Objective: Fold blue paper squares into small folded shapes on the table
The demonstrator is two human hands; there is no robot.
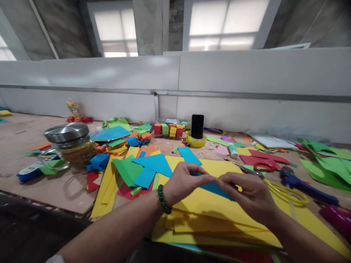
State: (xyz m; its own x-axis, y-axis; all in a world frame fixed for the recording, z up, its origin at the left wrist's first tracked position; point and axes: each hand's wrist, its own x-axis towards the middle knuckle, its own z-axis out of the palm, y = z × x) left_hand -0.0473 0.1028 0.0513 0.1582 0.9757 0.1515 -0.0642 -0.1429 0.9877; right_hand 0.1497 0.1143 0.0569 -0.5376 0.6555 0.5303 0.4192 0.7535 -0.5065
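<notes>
My left hand (pixel 186 182), with a green bead bracelet (pixel 163 200) at the wrist, has thumb and forefinger pinched together. Opposite it, the fingertips of my right hand (pixel 248 191) are closed too and meet the left ones. A strip of blue paper (pixel 216 190) runs along the pinched fingers and is partly hidden by them. Both hands are above a stack of yellow paper sheets (pixel 189 199). To the left of my left hand lie blue paper pieces (pixel 155 166) and a green paper piece (pixel 127 171).
A lidded glass jar (pixel 75 146) stands left. Behind are paper cubes (pixel 168 130) and a phone (pixel 197 126) propped in a tape roll (pixel 196 141). At right lie yellow-handled scissors (pixel 287 193), red-handled scissors (pixel 265 165), a blue-handled tool (pixel 308 186) and green paper (pixel 326 170).
</notes>
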